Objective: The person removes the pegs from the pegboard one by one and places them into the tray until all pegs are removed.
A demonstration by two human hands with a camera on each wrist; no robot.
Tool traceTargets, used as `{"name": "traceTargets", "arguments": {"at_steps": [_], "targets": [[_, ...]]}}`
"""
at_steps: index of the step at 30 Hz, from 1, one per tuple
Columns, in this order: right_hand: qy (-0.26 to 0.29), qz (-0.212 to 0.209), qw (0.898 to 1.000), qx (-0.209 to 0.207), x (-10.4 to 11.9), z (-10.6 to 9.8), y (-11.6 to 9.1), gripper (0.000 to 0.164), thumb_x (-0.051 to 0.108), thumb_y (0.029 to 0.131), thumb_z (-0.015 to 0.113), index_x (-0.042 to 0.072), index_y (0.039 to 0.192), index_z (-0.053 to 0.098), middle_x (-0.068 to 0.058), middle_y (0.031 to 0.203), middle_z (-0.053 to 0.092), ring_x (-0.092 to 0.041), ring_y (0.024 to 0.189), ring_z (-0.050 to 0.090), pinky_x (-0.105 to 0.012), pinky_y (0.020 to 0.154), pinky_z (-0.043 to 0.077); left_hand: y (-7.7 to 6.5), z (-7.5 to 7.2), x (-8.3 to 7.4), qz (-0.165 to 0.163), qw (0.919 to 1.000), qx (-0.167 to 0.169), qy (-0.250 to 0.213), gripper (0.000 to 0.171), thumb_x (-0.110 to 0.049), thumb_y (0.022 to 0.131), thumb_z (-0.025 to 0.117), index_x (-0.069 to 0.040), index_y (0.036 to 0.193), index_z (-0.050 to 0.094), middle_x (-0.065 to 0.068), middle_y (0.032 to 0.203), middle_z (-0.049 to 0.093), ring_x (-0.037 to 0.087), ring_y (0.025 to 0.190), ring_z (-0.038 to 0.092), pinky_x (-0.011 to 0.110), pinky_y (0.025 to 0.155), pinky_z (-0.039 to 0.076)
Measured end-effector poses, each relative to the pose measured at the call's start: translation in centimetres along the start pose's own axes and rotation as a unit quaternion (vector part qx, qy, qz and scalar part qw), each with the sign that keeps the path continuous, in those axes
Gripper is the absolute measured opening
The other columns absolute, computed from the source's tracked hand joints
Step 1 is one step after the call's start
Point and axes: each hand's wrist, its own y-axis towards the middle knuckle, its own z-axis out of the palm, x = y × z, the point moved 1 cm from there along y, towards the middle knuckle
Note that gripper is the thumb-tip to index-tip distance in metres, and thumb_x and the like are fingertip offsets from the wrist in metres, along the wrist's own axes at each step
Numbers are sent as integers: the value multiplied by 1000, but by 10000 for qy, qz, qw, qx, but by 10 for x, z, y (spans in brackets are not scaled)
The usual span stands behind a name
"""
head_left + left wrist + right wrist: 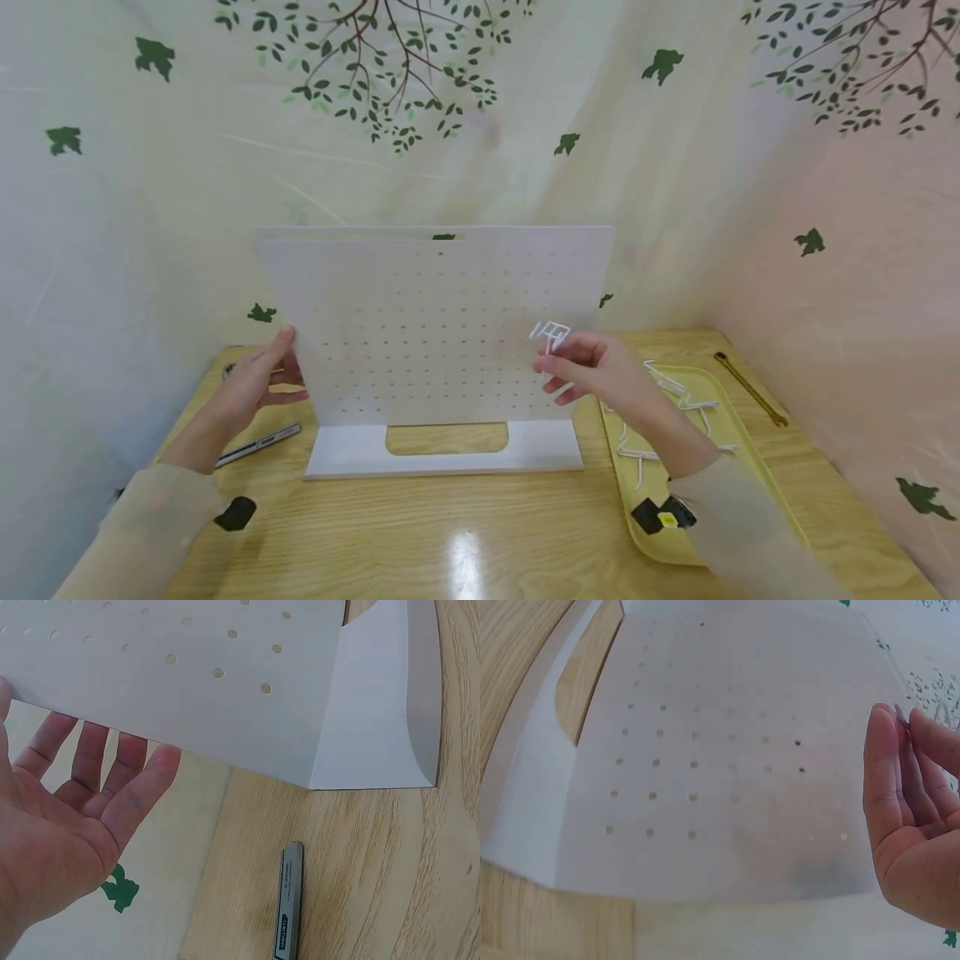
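A white pegboard (450,333) with rows of small holes stands upright on its white base (345,454). At its left edge my left hand (255,383) holds the board, thumb towards the front; the left wrist view shows the fingers (131,754) reaching to the edge and partly hidden behind it. My right hand (592,367) pinches a small white wire hook (555,332) between thumb and fingertips, in front of the board's right part. From the right wrist, that hand (915,817) appears beside the perforated face, with the hook mostly hidden by the fingers.
On the right lies a yellow tray (645,542) with several white wire hooks (637,454). A wrench (750,389) rests beyond it. Left of the base is a grey utility knife (258,444). A leaf-patterned curtain (487,183) hangs behind the wooden table (390,533).
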Motion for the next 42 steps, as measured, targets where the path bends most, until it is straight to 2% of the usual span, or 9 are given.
{"name": "traceTargets", "arguments": {"at_steps": [6, 10, 15, 18, 25, 32, 36, 42], "targets": [[-494, 204, 9979, -353, -14, -41, -30, 31, 22, 95, 75, -3, 112, 66, -10, 100, 74, -29, 79, 72, -41, 68, 62, -1, -1, 1, 11, 10000, -19, 52, 71, -61, 105, 33, 5, 115, 57, 10, 107, 65, 21, 97, 69, 41, 82, 61], [-598, 173, 9965, -555, -25, -64, -50, 28, 17, 97, 72, -6, 112, 65, -6, 96, 75, -25, 75, 72, -39, 64, 62, -2, 0, -1, 23, 10000, -34, 67, 71, -61, 105, 33, 6, 115, 56, 11, 107, 66, 21, 96, 69, 41, 82, 61], [-635, 324, 9947, -737, -39, -86, -74, 14, 12, 98, 69, 4, 109, 69, -5, 93, 74, -21, 74, 72, -38, 62, 62, -2, 2, -5, 48, 9999, -34, 93, 71, -59, 106, 33, 7, 117, 57, 11, 108, 67, 21, 97, 68, 42, 83, 61], [-726, 490, 9932, -765, -48, -98, -87, 11, 12, 99, 68, 7, 109, 70, -5, 92, 74, -22, 74, 71, -38, 62, 62, -2, 2, -5, 35, 10000, -31, 72, 71, -59, 106, 33, 7, 117, 56, 11, 109, 67, 22, 98, 68, 43, 84, 60], [-871, 851, 9919, -365, -72, -126, -112, 11, 11, 101, 64, 9, 112, 68, -1, 97, 75, -21, 77, 71, -41, 65, 62, -1, 1, -2, 8, 10000, -30, -62, 71, -58, 106, 33, 7, 116, 57, 12, 107, 66, 23, 98, 68, 45, 85, 60], [-857, 1348, 9865, 372, -95, -147, -133, 29, 14, 104, 60, -9, 121, 58, -13, 102, 72, -24, 81, 69, -45, 70, 62, -5, 0, -2, 3, 10000, -53, -47, 72, -58, 106, 33, 8, 119, 56, 13, 108, 64, 22, 97, 68, 45, 84, 60], [-715, 1648, 9815, 666, -109, -151, -144, 32, 14, 104, 58, -12, 122, 56, -15, 101, 71, -23, 81, 68, -44, 70, 62, -8, 1, -5, -43, 10000, -64, -38, 72, -59, 106, 33, 8, 119, 56, 13, 109, 64, 22, 97, 68, 46, 85, 60], [-393, 1722, 9762, 1258, -124, -151, -156, 29, 11, 104, 57, -16, 117, 54, -7, 92, 71, -15, 78, 67, -38, 67, 62, -13, 3, -9, -105, 9999, -100, -23, 72, -60, 106, 34, 7, 116, 56, 15, 109, 62, 23, 97, 68, 45, 84, 60]]}}
